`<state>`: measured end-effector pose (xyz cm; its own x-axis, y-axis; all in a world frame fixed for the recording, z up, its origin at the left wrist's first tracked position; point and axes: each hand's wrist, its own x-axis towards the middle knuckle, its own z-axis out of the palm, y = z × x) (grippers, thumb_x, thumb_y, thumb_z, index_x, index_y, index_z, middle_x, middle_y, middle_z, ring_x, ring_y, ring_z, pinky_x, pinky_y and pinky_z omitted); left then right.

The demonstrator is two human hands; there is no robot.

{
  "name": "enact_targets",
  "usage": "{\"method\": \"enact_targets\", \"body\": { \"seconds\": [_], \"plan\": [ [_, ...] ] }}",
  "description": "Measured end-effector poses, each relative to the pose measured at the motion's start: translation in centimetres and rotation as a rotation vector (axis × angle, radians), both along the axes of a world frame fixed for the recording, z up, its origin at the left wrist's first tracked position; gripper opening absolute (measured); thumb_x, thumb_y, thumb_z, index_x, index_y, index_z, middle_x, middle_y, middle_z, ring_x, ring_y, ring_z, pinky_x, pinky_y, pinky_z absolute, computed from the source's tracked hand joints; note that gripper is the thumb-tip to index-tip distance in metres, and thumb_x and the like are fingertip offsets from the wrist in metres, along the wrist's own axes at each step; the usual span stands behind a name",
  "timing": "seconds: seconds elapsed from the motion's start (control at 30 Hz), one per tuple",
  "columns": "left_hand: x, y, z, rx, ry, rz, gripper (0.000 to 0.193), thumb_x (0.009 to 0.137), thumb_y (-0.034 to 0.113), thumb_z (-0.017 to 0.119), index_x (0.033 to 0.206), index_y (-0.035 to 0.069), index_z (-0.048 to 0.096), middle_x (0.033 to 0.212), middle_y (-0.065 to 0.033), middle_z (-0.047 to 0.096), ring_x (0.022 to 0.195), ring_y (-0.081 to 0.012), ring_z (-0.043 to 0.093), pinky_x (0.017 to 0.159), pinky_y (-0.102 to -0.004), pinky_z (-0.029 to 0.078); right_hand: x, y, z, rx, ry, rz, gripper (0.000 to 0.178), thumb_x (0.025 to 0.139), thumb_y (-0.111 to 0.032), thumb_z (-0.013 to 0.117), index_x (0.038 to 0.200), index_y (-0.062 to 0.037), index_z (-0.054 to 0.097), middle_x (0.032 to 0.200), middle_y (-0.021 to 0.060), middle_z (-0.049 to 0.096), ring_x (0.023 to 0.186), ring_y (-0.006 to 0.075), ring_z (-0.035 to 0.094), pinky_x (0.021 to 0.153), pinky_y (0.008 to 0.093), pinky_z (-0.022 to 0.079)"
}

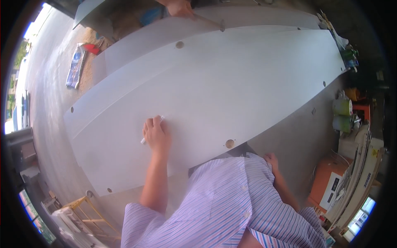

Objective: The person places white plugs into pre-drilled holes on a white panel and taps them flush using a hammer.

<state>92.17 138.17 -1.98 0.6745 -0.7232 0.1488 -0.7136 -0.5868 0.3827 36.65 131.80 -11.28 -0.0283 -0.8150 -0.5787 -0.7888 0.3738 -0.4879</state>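
Observation:
My left hand (155,133) is closed around a short white rod (143,141), its two ends sticking out on either side of the fingers. Both hand and rod rest on a large white panel (215,87) that lies flat and slants across the view. Round holes are set along the panel's edges, with a larger hole (230,144) close to my body. My right hand (271,159) is off the panel, beside my striped shirt, its fingers loosely apart and holding nothing that I can see.
At the top, another person's hand (180,8) is over the panel's far side, near a thin stick-like tool. A bag (75,68) and a red object (92,48) lie on the floor at left. A yellow metal frame (93,213) stands lower left. Orange boxes (328,180) and boards line the right.

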Motion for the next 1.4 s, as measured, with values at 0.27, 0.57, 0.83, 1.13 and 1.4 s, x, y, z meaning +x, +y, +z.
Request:
{"method": "enact_targets", "body": {
  "seconds": [0.27, 0.57, 0.83, 1.13, 1.4],
  "plan": [
    [-0.8, 0.8, 0.6, 0.048, -0.039, 0.019, 0.018, 0.095, 0.014, 0.056, 0.111, 0.005, 0.059, 0.104, -0.0127, 0.056, 0.105, -0.0354, 0.055, 0.094, -0.0489, 0.042, 3.0, -1.1, -0.1, -0.039, 0.072, -0.110, 0.035, 0.086, -0.029, 0.068, 0.110, -0.0039, 0.069, 0.094, 0.0180, 0.072, 0.088, 0.0313, 0.070, 0.080, 0.0387, 0.054],
    [-4.2, -1.4, 1.6, 0.080, 0.026, 0.127, 0.022, 0.097, 0.013, 0.052, 0.114, 0.000, 0.057, 0.109, -0.0182, 0.057, 0.105, -0.0380, 0.055, 0.087, -0.0485, 0.045, 0.0, -12.2, -1.6, 0.147, -0.668, -0.808, 0.046, 0.098, -0.044, 0.055, 0.118, -0.0039, 0.063, 0.095, 0.0141, 0.068, 0.084, 0.0271, 0.067, 0.075, 0.0410, 0.055],
    [-12.2, -5.3, -0.1, 0.083, 0.175, 0.240, 0.031, 0.104, 0.020, 0.045, 0.119, -0.005, 0.057, 0.112, -0.0247, 0.058, 0.102, -0.0413, 0.057, 0.087, -0.0488, 0.046, -1.1, -36.7, 7.5, -0.028, -1.054, -0.894, 0.043, 0.100, -0.030, 0.064, 0.131, -0.0030, 0.053, 0.122, 0.0094, 0.063, 0.107, 0.0247, 0.063, 0.089, 0.0429, 0.052],
    [-16.1, -7.2, -0.6, 0.038, 0.076, 0.451, 0.029, 0.105, 0.023, 0.046, 0.115, -0.003, 0.053, 0.112, -0.0217, 0.054, 0.105, -0.0378, 0.052, 0.091, -0.0468, 0.042, -1.6, -35.5, 6.8, -0.006, -0.937, -0.989, 0.041, 0.095, -0.016, 0.070, 0.132, -0.0093, 0.054, 0.126, 0.0056, 0.062, 0.110, 0.0218, 0.063, 0.089, 0.0413, 0.054],
    [-14.8, -12.5, -0.8, 0.187, 0.076, 0.408, 0.028, 0.104, 0.026, 0.046, 0.112, 0.000, 0.054, 0.111, -0.0206, 0.055, 0.107, -0.0392, 0.052, 0.091, -0.0490, 0.041, -1.7, -35.3, 6.5, -0.006, -0.921, -0.986, 0.042, 0.095, -0.015, 0.070, 0.133, -0.0079, 0.053, 0.125, 0.0062, 0.062, 0.109, 0.0208, 0.062, 0.086, 0.0402, 0.054]
  ]
}}
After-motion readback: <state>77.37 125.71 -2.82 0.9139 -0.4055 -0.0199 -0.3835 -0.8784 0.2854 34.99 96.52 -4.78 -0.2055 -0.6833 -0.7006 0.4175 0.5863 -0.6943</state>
